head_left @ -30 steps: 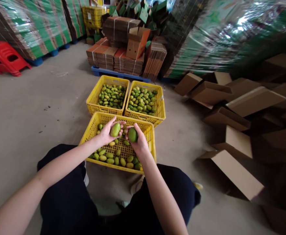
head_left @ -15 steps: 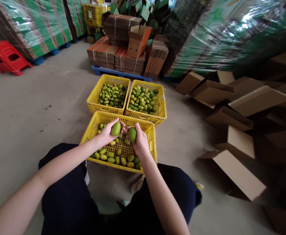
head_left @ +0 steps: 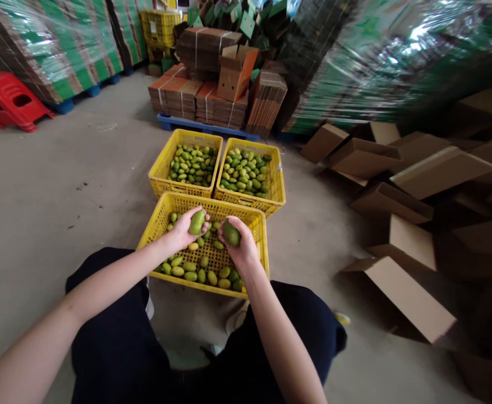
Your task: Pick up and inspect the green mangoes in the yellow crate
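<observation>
My left hand is closed around a light green mango, its fingers wrapped beneath the fruit. To the right, my right hand grips a darker green mango. Both hands hang over a yellow plastic crate with slotted walls, standing between my knees. Several green and yellowish mangoes lie in it, mostly along the near side and toward the back left. My hands and forearms hide part of its contents.
Just beyond stand two more yellow crates, left and right, holding many green mangoes. Flattened cartons lie on a blue pallet. Open cardboard boxes litter the right side. A red stool stands far left, near wrapped stacks.
My hands have moved slightly apart. The right hand has come a little closer to me and turned its mango, while the left has shifted slightly left.
</observation>
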The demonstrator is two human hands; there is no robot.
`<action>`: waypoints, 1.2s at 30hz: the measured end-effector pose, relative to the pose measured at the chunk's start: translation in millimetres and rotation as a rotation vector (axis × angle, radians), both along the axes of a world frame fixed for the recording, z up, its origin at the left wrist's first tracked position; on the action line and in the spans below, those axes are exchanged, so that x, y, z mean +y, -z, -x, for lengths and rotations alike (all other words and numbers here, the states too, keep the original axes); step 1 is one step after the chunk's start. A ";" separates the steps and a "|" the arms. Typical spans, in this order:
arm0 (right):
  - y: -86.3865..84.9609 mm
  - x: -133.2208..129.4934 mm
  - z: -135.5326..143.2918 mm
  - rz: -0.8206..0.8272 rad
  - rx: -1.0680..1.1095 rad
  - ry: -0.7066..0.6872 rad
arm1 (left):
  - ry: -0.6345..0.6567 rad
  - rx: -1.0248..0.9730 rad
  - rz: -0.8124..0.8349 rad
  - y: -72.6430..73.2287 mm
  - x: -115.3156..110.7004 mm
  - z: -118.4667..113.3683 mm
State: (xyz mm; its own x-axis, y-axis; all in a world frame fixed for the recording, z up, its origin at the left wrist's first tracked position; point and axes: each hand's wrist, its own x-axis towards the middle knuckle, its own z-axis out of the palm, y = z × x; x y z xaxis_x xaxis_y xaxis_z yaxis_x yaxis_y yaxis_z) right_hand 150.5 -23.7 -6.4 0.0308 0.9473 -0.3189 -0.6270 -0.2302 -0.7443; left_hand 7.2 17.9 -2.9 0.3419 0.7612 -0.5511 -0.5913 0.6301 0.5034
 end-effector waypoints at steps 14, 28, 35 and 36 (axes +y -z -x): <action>11.6 2.5 3.4 0.089 -0.021 -0.043 | 0.055 0.140 0.056 6.0 -0.7 -3.7; 0.5 3.4 -7.5 -0.184 0.243 -0.084 | -0.202 -0.235 -0.051 6.5 -0.7 0.0; 13.9 8.0 3.5 -0.037 0.485 0.155 | -0.266 -0.506 -0.095 14.8 -10.8 -14.0; 15.8 9.7 5.4 -0.028 0.506 0.162 | -0.271 -0.518 -0.079 16.5 -11.9 -15.8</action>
